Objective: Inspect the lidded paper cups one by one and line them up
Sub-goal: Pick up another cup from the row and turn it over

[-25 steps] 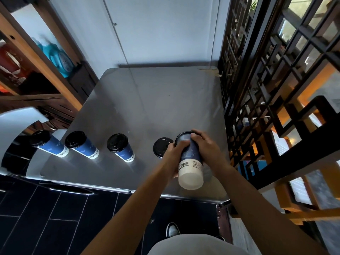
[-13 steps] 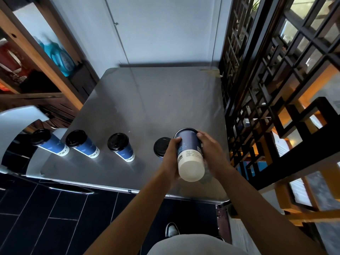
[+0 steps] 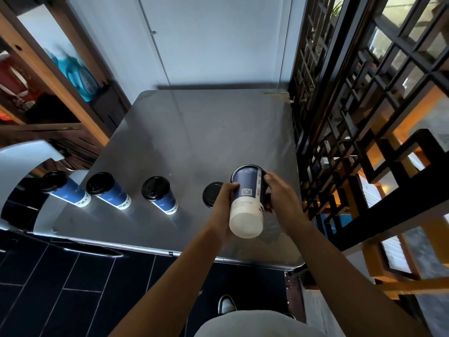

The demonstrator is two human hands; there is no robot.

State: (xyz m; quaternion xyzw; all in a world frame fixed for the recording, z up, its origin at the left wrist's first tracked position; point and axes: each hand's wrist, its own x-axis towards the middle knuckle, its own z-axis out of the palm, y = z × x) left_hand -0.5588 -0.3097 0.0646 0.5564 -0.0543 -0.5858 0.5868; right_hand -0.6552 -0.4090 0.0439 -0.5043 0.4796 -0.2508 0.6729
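Observation:
I hold a blue paper cup [image 3: 247,198] tipped with its white base toward me and its black lid pointing away, above the steel table's near right part. My left hand [image 3: 223,205] grips its left side and my right hand [image 3: 279,195] its right side. Three blue cups with black lids stand in a row along the near edge: one at the far left [image 3: 63,189], one beside it [image 3: 108,190], one in the middle [image 3: 159,195]. A fourth black-lidded cup [image 3: 211,194] stands just left of my left hand, mostly hidden by it.
The steel table [image 3: 194,132] meets a white wall at the back. A black lattice screen [image 3: 352,117] runs along its right edge. Wooden shelves [image 3: 60,93] with a blue bottle stand on the left. A white curved object [image 3: 21,156] lies by the table's left corner. Dark floor tiles lie below.
The held cup has risen slightly and turned in my hands, so a printed label now faces me. The standing cups have not moved.

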